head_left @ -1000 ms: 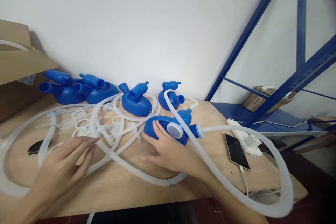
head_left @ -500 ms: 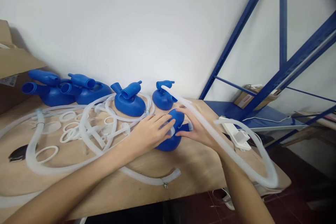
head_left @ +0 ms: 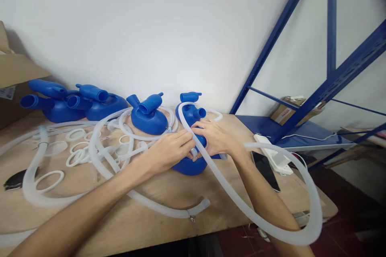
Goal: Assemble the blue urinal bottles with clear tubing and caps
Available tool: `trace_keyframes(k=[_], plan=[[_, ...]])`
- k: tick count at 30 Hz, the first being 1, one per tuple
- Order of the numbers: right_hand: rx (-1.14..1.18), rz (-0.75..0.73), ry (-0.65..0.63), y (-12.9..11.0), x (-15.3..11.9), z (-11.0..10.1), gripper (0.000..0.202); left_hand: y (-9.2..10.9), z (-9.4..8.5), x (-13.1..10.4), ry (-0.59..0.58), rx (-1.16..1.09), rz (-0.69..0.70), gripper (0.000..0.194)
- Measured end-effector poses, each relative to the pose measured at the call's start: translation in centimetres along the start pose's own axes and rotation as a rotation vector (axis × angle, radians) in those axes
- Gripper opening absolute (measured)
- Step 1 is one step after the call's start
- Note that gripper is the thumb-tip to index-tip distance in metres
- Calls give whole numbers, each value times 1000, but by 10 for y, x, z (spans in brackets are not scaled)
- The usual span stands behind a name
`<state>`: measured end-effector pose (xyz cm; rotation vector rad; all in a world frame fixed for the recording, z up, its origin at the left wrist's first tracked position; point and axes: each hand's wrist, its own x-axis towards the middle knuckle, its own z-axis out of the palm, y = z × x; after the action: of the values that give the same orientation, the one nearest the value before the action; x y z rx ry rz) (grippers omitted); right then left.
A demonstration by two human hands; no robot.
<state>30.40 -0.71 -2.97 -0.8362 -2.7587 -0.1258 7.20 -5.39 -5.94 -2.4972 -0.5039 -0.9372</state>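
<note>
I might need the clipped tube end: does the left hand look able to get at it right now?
Probably yes, if the left hand leaves the front blue bottle: the clipped tube end lies near the front edge of the table with nothing over it.

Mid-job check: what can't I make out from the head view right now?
All in the head view:
- Left hand: exact grip on the white cap, hidden by its own fingers.
- Handled blue plastic bottle: upper part, behind both hands and the translucent hose.
- Cardboard box: inside, hidden by its flap and cut off by the left edge.
- Box label: print too small.
</note>
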Motion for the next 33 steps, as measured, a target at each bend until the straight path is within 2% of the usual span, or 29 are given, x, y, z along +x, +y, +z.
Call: trace_keyframes(k=[4,6,7,8,12,15,16,18,21,23,26,30,33], plan=[[163,75,-10,9,0,-7,70,-1,-5,-9,22,44,-18,26],[189,100,-1,11,-2,-8,72,-8,-13,-11,-42,44,-36,17],[189,111,8,11,-3,-7,74,-12,-19,-11,-98,22,-61,11],[191,123,18,11,-4,-7,75,-15,-26,-9,-169,-14,-96,16],[209,172,50,6,-5,-5,78,-15,-50,-1,-500,-204,-243,57],[210,189,61,4,-6,-5,78,-1,-44,3,-629,-300,-384,62],[209,192,66,4,-7,-5,78,3,-36,3,-627,-304,-440,58],[208,186,82,4,-9,-4,78,9,-17,2,-550,-312,-537,46],[220,181,101,6,-13,-1,82,7,14,-1,-347,-459,-679,26],[229,178,110,7,-14,1,87,4,27,-1,-236,-587,-784,16],[224,167,117,8,-15,2,90,2,33,1,-170,-644,-845,13],[234,162,116,7,-14,2,83,2,30,6,-218,-574,-825,6],[247,157,109,7,-14,1,76,-1,30,6,-240,-622,-827,13]])
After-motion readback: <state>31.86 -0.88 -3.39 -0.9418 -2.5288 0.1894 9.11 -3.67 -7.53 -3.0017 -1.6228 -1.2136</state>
